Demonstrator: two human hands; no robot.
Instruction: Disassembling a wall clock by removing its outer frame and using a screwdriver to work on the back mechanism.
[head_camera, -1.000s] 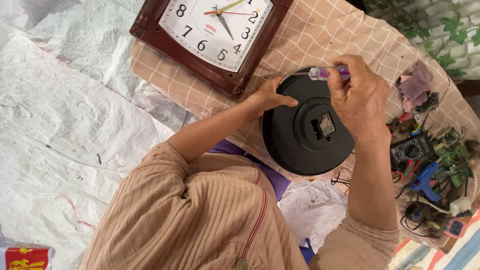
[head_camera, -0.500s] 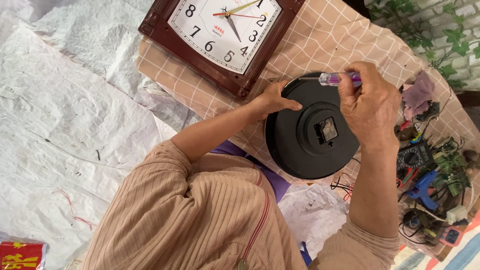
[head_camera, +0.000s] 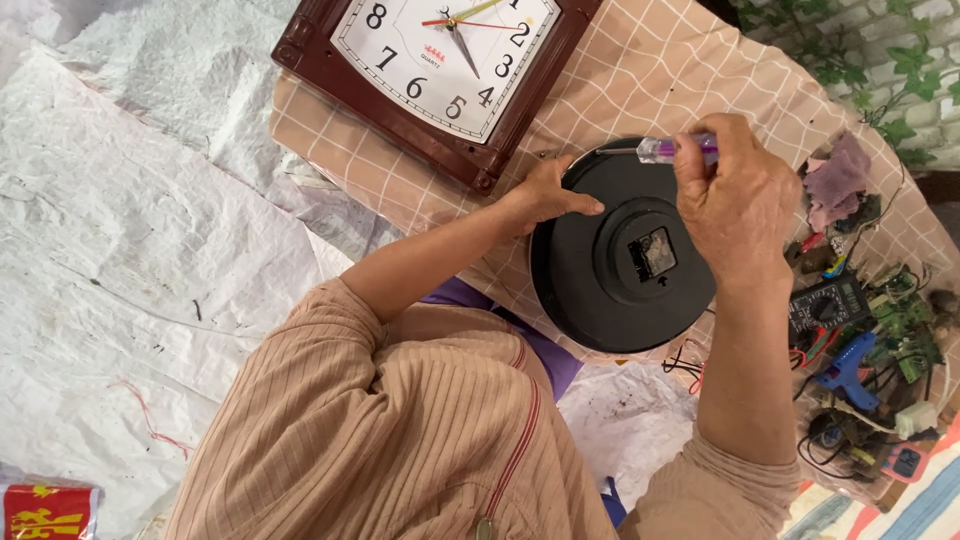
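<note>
Right then, I had the right hand (head_camera: 738, 195) closed around a small screwdriver with a clear purple handle (head_camera: 680, 150), its thin shaft pointing toward the rim of the round black clock back (head_camera: 600, 290) at the far side. The left hand (head_camera: 552, 192) lay with fingers spread on the far-left edge of that clock back, pressing it flat and gripping nothing. The clock back rested face down on the checked cloth (head_camera: 640, 70) over the tabletop, with its square movement housing (head_camera: 655, 252) showing just under my right wrist.

Against the pictures from a moment before, the hands and the screwdriver kept the same hold and the same place on the clock back; only the view had drifted a little, so everything sat slightly lower. I judged that the tip was being held at one spot on the rim, though the tip itself was too small to make out.

Beyond the clock back, a brown-framed wall clock (head_camera: 440, 70) lay face up. To its right sat a black multimeter (head_camera: 826, 305), a blue glue gun (head_camera: 848, 368) and tangled wires.
</note>
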